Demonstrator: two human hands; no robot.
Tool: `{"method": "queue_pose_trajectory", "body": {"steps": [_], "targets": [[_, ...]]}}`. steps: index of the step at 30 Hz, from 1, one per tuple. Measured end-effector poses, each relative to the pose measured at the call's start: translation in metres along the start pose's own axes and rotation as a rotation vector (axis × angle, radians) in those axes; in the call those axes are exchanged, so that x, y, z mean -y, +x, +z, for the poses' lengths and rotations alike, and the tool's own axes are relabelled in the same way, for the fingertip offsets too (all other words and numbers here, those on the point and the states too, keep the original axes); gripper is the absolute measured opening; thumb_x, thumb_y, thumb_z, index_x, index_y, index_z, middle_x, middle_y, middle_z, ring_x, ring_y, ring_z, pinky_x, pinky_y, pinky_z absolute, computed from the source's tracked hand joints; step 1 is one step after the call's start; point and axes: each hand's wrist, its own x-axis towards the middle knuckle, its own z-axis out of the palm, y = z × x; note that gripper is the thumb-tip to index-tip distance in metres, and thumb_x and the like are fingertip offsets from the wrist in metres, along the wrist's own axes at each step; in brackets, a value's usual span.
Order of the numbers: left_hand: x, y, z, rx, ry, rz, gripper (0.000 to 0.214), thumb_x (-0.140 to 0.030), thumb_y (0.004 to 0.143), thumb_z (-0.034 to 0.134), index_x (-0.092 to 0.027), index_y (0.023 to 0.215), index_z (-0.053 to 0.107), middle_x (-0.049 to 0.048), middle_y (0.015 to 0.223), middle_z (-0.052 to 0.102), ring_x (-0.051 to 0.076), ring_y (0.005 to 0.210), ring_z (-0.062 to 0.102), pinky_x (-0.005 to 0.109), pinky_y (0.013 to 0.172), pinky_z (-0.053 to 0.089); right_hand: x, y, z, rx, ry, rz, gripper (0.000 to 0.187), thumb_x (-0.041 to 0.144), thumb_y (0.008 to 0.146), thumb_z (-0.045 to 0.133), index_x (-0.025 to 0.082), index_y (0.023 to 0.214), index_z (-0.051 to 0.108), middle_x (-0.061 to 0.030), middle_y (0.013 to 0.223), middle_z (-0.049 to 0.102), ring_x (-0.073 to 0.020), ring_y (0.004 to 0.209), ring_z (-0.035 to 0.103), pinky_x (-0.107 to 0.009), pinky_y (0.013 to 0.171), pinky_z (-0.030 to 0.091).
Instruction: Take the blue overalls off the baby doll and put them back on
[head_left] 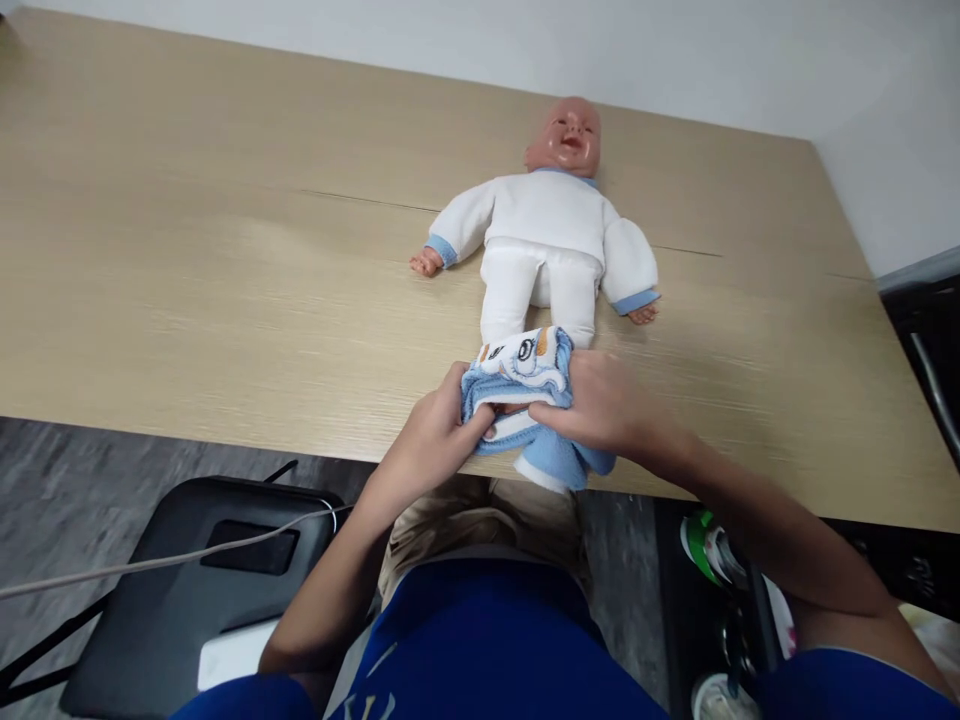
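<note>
A baby doll [545, 225] in a white top with blue cuffs and white leggings lies on its back, its head toward the far edge. Bunched around its lower legs is a small blue and white doll garment [517, 385] with embroidered eyes on it; its exact kind is hard to tell. My left hand [442, 425] grips the left side of the opening, thumb inside the rim. On the opposite side, my right hand [600, 400] pinches the fabric, slightly blurred. The doll's feet are mostly hidden in the cloth, and a blue flap hangs over the table's near edge.
The doll lies on a light wooden table [225, 270] against a white wall. Below left stands a black folding chair [172, 560] with a phone [251, 550], a white object [236, 655] and a cable. Lower right, a dark container holds a green can [703, 545] and other items.
</note>
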Motion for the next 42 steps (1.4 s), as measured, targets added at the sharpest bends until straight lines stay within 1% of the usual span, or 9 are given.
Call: {"method": "queue_pose_trajectory", "body": {"steps": [8, 12, 16, 19, 25, 30, 33, 37, 42], "targets": [[-0.002, -0.002, 0.008, 0.013, 0.202, 0.003, 0.026, -0.047, 0.108, 0.052, -0.028, 0.128, 0.050, 0.0063, 0.098, 0.079, 0.038, 0.096, 0.080, 0.045, 0.086, 0.048, 0.009, -0.014, 0.010, -0.033, -0.141, 0.003, 0.042, 0.038, 0.105, 0.081, 0.011, 0.137, 0.083, -0.0230, 0.133, 0.089, -0.0425, 0.118, 0.085, -0.052, 0.103, 0.068], [0.003, 0.002, 0.011, -0.005, 0.273, 0.025, 0.023, -0.047, 0.114, 0.048, -0.028, 0.126, 0.048, 0.0096, 0.099, 0.079, 0.039, 0.096, 0.080, 0.047, 0.085, 0.050, 0.005, -0.018, 0.018, -0.049, -0.158, -0.010, 0.041, 0.035, 0.106, 0.076, 0.009, 0.137, 0.083, -0.0245, 0.132, 0.090, -0.0430, 0.119, 0.085, -0.053, 0.105, 0.068], [0.016, 0.003, 0.018, -0.100, 0.270, 0.136, 0.026, -0.041, 0.116, 0.050, -0.024, 0.136, 0.051, 0.0168, 0.114, 0.081, 0.042, 0.106, 0.081, 0.053, 0.090, 0.056, -0.001, -0.018, 0.019, -0.045, -0.079, -0.023, 0.033, 0.036, 0.105, 0.074, 0.013, 0.128, 0.084, -0.0225, 0.126, 0.091, -0.0431, 0.117, 0.086, -0.055, 0.106, 0.069], [0.030, 0.000, 0.027, -0.192, 0.189, 0.220, 0.028, -0.038, 0.117, 0.054, -0.023, 0.141, 0.050, 0.0183, 0.124, 0.081, 0.041, 0.113, 0.082, 0.056, 0.096, 0.061, -0.005, -0.017, 0.020, -0.083, 0.034, -0.009, 0.033, 0.035, 0.102, 0.078, 0.018, 0.129, 0.083, -0.0188, 0.127, 0.091, -0.0436, 0.119, 0.086, -0.058, 0.107, 0.070], [0.054, 0.008, 0.041, -0.336, -0.089, 0.413, 0.046, -0.044, 0.123, 0.063, -0.027, 0.161, 0.043, 0.0190, 0.155, 0.075, 0.032, 0.134, 0.081, 0.050, 0.109, 0.065, -0.005, -0.018, 0.021, -0.133, 0.290, -0.015, 0.038, 0.027, 0.098, 0.081, 0.024, 0.136, 0.085, -0.0124, 0.137, 0.094, -0.0427, 0.128, 0.089, -0.060, 0.111, 0.074], [0.058, 0.032, 0.037, -0.429, -0.161, 0.473, 0.049, -0.068, 0.126, 0.062, -0.029, 0.154, 0.054, 0.0129, 0.145, 0.076, 0.031, 0.133, 0.077, 0.049, 0.111, 0.063, -0.009, -0.010, 0.016, -0.195, 0.344, -0.039, 0.034, 0.027, 0.099, 0.086, 0.027, 0.132, 0.089, -0.0098, 0.137, 0.095, -0.0453, 0.137, 0.088, -0.063, 0.117, 0.074], [0.057, 0.044, 0.031, -0.446, -0.104, 0.519, 0.045, -0.072, 0.126, 0.059, -0.030, 0.141, 0.063, 0.0111, 0.135, 0.076, 0.031, 0.128, 0.074, 0.052, 0.114, 0.060, -0.017, -0.002, 0.014, -0.220, 0.394, -0.080, 0.037, 0.027, 0.095, 0.091, 0.029, 0.132, 0.089, -0.0088, 0.138, 0.095, -0.0446, 0.136, 0.088, -0.061, 0.118, 0.074], [0.059, 0.060, 0.024, -0.383, -0.137, 0.577, 0.043, -0.072, 0.126, 0.058, -0.030, 0.134, 0.063, 0.0079, 0.122, 0.073, 0.029, 0.112, 0.073, 0.049, 0.105, 0.063, -0.026, 0.010, 0.005, -0.274, 0.393, -0.110, 0.044, 0.031, 0.089, 0.098, 0.026, 0.132, 0.090, -0.0094, 0.139, 0.094, -0.0464, 0.136, 0.087, -0.066, 0.126, 0.071], [0.058, 0.079, 0.009, -0.319, -0.220, 0.641, 0.051, -0.077, 0.119, 0.070, -0.029, 0.134, 0.067, 0.0088, 0.124, 0.069, 0.036, 0.134, 0.074, 0.058, 0.120, 0.064, -0.038, 0.019, -0.010, -0.174, 0.524, -0.092, 0.040, 0.041, 0.087, 0.107, 0.030, 0.122, 0.091, -0.0072, 0.133, 0.095, -0.0439, 0.140, 0.085, -0.064, 0.135, 0.066]]}}
